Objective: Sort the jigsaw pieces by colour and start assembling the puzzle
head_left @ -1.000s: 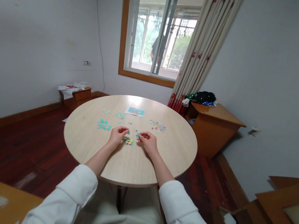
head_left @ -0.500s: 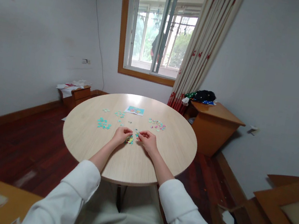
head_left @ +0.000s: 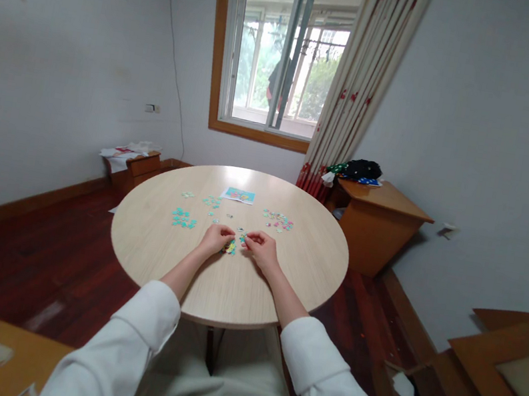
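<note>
Both hands are over the round table (head_left: 229, 287), near its middle. My right hand (head_left: 262, 250) pinches a small teal jigsaw piece (head_left: 243, 238) between thumb and fingertips. My left hand (head_left: 217, 238) is closed in a pinch just to the left; whatever is in its fingertips is too small to make out. Below and between the hands lies a little cluster of yellow and teal jigsaw pieces (head_left: 229, 248), partly covered by my left fingers. A loose dark-and-light piece (head_left: 240, 229) lies just beyond the fingertips.
Teal pieces (head_left: 184, 218) lie at the left, with more blue-green pieces (head_left: 212, 201) behind. Pink and mixed pieces (head_left: 278, 220) spread at the right. A picture sheet (head_left: 238, 195) lies at the back. A wooden desk (head_left: 379, 210) stands at right; a person (head_left: 277, 85) is beyond the window.
Almost nothing differs. My left hand and forearm have shifted very slightly; the right hand keeps its pinch on the jigsaw piece.
</note>
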The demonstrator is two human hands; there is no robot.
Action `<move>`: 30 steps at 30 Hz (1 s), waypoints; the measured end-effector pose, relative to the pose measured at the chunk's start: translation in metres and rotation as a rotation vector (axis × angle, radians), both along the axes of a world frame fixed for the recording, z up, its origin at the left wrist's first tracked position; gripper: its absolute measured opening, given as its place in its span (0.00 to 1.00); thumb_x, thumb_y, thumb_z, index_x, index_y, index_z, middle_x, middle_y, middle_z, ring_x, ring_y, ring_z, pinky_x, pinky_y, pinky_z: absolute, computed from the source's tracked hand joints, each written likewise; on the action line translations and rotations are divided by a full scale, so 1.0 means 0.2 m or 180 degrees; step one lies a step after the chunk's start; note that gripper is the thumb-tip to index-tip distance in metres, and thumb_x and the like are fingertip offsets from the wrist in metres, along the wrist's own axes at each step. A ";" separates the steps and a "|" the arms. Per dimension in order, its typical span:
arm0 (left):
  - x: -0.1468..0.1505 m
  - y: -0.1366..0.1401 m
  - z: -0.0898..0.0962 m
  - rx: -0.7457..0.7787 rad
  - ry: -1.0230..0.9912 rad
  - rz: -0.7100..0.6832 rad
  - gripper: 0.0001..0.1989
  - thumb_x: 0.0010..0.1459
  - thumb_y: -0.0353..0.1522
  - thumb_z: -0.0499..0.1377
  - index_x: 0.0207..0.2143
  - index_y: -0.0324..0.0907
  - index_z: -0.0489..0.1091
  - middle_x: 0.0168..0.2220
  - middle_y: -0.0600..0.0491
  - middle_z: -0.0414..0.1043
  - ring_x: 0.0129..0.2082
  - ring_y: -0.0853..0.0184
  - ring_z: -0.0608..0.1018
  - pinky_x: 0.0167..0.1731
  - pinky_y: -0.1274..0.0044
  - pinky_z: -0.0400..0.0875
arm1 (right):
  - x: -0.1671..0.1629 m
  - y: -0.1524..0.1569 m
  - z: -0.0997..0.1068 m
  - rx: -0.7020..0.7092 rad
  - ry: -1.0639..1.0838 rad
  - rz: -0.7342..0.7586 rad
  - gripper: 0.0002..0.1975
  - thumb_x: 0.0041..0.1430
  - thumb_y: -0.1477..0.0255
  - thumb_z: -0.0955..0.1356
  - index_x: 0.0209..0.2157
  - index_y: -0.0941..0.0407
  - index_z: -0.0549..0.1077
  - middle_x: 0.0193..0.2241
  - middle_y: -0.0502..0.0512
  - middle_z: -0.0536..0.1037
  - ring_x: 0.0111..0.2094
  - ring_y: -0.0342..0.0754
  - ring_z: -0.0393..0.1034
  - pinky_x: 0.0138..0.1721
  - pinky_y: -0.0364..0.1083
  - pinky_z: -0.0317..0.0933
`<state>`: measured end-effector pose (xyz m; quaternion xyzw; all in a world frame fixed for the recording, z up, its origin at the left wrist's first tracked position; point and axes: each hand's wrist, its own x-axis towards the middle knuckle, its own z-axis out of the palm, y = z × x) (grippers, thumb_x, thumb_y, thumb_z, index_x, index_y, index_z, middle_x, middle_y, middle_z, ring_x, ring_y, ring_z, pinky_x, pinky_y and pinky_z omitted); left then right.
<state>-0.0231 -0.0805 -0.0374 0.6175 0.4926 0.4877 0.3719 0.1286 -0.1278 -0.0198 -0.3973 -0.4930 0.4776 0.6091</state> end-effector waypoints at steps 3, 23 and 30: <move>0.00 0.00 0.00 0.0012 0.0068 -0.0013 0.04 0.37 0.29 0.64 0.20 0.38 0.73 0.20 0.52 0.74 0.22 0.68 0.73 0.26 0.77 0.66 | 0.00 0.00 0.00 -0.0004 -0.0006 0.0001 0.17 0.31 0.64 0.75 0.22 0.58 0.71 0.18 0.49 0.74 0.21 0.43 0.69 0.21 0.42 0.63; 0.00 -0.03 0.00 0.0657 0.0911 0.0032 0.02 0.40 0.30 0.62 0.21 0.41 0.74 0.26 0.51 0.74 0.31 0.65 0.73 0.36 0.75 0.65 | 0.01 0.00 0.00 0.0010 -0.0002 0.0031 0.16 0.32 0.65 0.75 0.23 0.58 0.71 0.17 0.48 0.73 0.21 0.43 0.70 0.22 0.41 0.64; -0.06 -0.11 0.06 0.0681 0.0596 0.0827 0.08 0.49 0.32 0.55 0.21 0.40 0.70 0.22 0.53 0.71 0.24 0.69 0.69 0.29 0.77 0.62 | 0.02 0.03 -0.03 0.0072 0.0014 -0.0117 0.18 0.36 0.65 0.74 0.31 0.58 0.72 0.20 0.49 0.74 0.23 0.43 0.71 0.23 0.42 0.64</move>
